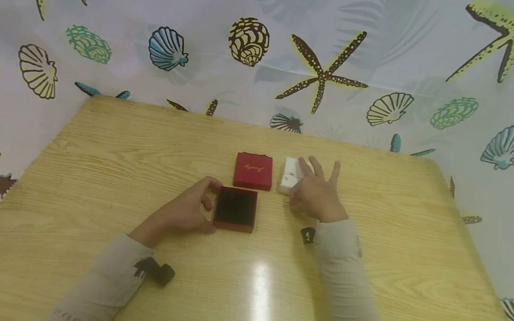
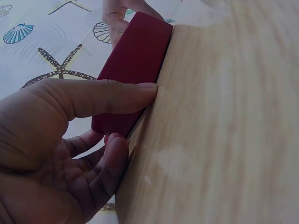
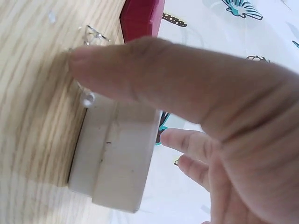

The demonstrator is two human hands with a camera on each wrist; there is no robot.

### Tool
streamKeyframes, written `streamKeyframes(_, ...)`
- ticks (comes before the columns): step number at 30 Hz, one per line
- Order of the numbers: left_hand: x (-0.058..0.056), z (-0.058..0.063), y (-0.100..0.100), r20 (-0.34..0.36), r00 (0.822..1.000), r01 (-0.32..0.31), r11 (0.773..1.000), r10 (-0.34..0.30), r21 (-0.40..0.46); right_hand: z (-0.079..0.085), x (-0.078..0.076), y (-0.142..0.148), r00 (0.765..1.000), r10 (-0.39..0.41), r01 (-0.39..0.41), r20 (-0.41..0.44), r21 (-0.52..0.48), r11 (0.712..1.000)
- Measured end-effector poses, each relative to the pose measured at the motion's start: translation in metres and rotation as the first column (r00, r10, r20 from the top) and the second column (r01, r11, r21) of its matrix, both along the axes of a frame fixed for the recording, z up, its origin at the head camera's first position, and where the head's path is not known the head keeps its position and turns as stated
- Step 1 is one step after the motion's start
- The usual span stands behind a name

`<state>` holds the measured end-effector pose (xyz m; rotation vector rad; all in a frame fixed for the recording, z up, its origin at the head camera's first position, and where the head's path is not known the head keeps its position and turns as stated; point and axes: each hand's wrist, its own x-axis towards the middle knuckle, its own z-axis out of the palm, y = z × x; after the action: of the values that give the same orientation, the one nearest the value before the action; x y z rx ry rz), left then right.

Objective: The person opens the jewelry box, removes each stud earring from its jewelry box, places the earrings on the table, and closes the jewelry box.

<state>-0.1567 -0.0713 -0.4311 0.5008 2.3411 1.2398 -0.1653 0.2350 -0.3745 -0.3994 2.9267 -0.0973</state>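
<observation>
Red box base [image 1: 235, 209] is already uncovered, dark insert exposed, mid-tabletop [image 1: 93, 162]; its lid [image 1: 253, 171] is set just behind. White box [image 1: 290, 175] is not yet opened. Base is pinched at its left side by left hand [image 1: 188, 208]. Right hand [image 1: 315, 192] is spread, fingers laid on white box.

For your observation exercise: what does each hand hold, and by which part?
The left hand grips the open red box by its left side. The right hand holds nothing visible.

open box [image 1: 235, 209] front-ctr on table [image 1: 93, 162], lid [image 1: 253, 171] behind, 2nd box [image 1: 290, 175] right
</observation>
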Motion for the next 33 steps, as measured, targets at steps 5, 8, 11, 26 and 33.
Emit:
streamKeyframes(5, -0.001, 0.000, -0.003, 0.008, 1.000, -0.005, 1.000, 0.005, 0.000, 0.010, 0.000, -0.005, 0.999, -0.001, -0.001, -0.046, -0.051, 0.999)
streamKeyframes(8, -0.001, 0.000, -0.004, 0.009, 1.000, -0.013, 1.000, 0.013, 0.005, 0.021, -0.002, -0.011, 0.988, 0.003, -0.026, -0.157, -0.143, 0.989)
streamKeyframes(11, -0.002, -0.002, -0.004, 0.005, 1.000, -0.015, 1.000, 0.015, 0.015, 0.032, -0.006, -0.022, 0.970, 0.046, -0.095, -0.240, -0.199, 0.975)
streamKeyframes(26, -0.002, -0.002, -0.002, 0.011, 1.000, -0.022, 0.999, 0.022, 0.041, 0.037, -0.069, -0.065, 0.953, 0.301, -0.303, -0.043, -0.096, 0.948)
streamKeyframes(33, -0.002, -0.005, -0.003, 0.014, 1.000, -0.021, 0.998, 0.020, 0.056, 0.025, -0.087, -0.074, 0.956, 0.244, -0.225, 0.163, -0.128, 0.966)
